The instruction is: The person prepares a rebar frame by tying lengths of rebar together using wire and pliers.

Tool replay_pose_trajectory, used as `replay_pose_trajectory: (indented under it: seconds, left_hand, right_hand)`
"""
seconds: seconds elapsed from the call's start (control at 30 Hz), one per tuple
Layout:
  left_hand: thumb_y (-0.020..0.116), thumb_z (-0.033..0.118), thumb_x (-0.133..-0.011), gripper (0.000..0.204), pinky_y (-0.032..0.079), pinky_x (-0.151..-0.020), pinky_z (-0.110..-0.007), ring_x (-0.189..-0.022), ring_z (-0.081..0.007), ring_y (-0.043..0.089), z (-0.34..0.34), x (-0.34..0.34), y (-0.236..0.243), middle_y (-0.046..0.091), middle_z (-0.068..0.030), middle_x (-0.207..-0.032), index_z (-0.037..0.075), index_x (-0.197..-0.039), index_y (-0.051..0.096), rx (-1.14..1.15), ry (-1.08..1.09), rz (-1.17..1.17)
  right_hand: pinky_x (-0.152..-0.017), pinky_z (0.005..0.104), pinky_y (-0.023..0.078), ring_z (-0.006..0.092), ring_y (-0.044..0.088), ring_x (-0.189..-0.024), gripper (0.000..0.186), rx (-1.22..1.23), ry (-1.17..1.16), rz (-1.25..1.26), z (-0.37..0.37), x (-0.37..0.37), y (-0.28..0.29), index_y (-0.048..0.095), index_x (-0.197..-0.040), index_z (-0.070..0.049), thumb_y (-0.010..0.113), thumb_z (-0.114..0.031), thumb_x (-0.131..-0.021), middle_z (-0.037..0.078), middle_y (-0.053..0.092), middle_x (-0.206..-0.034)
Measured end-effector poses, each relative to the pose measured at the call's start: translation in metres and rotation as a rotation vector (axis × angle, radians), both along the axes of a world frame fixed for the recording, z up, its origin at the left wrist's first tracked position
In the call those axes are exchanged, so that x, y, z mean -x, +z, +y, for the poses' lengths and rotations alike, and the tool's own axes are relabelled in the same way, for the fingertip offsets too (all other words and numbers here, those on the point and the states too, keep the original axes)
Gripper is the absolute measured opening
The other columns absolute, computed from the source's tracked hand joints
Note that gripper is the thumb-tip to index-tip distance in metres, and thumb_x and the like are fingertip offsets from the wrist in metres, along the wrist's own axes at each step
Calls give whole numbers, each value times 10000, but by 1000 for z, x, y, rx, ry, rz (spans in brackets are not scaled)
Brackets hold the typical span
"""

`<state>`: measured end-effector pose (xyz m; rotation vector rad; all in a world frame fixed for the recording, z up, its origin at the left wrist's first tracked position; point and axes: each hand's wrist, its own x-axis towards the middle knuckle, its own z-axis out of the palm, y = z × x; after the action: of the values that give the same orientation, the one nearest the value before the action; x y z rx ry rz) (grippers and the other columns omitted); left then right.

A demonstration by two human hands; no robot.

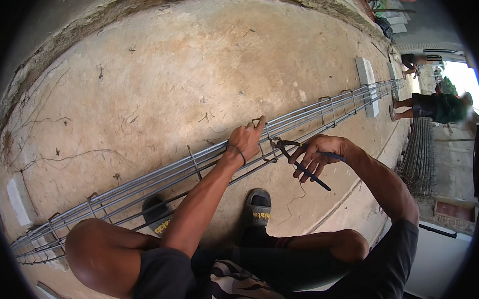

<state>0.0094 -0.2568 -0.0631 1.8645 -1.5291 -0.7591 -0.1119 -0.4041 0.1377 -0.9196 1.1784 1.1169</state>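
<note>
Rebar cage (314, 114) runs diagonally through the frame, lower left to upper right, long axis slanting up to the right; bars near parallel, ties crosswise, cage lying low over the floor (200, 53), crossing a pale block (367, 86) at upper right. Pincers (301, 167) sit right of centre, head aimed up-left at the cage's near side, black grip trailing down-right, handles well apart. Right hand (324, 148) has its fingers loosely spread around the pincers, blue grip lying along the palm, black grip out past the fingertips; loose hold, not a squeeze. Left hand (246, 140) is on the cage just left of the pincer head, index finger stretched up-right onto the bars, the rest curled; can't tell if they pinch anything. Thin wire (303, 191) dangles below the right hand, its upper end unclear. Pincer bite is lost among bars and ties. Left forearm and left knee cover parts of the cage; its far end is too small to read, lower-left end sits near the dark lens rim
</note>
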Motion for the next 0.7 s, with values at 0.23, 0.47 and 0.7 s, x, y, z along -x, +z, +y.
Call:
replay_pose_trajectory:
  seconds: [0.23,0.47,0.7]
  left_hand:
    - [626,6,-697,819,558,-765,-464,-852,-436,669,0,2,2,653,-296,-974,40,-1473,366,5,9,22]
    - [632,-2,-689,817,561,-760,-462,-862,-438,669,-1,2,1,656,-287,-985,42,-1461,367,15,17,24]
    - [614,-10,-697,807,559,-761,-464,-861,-437,671,-1,1,-4,655,-294,-1003,47,-1463,368,-1,18,29]
  right_hand:
    - [-892,483,549,396,687,-1030,509,49,148,59,-3,-13,-3,518,-1345,23,556,-68,-846,274,661,-1159]
    - [-819,481,589,365,707,-938,465,40,127,123,-11,-25,-10,533,-1270,71,610,19,-815,286,670,-1076]
    - [-621,417,582,246,633,-670,199,288,347,123,18,-29,-13,557,-1005,52,556,-20,-818,152,604,-807]
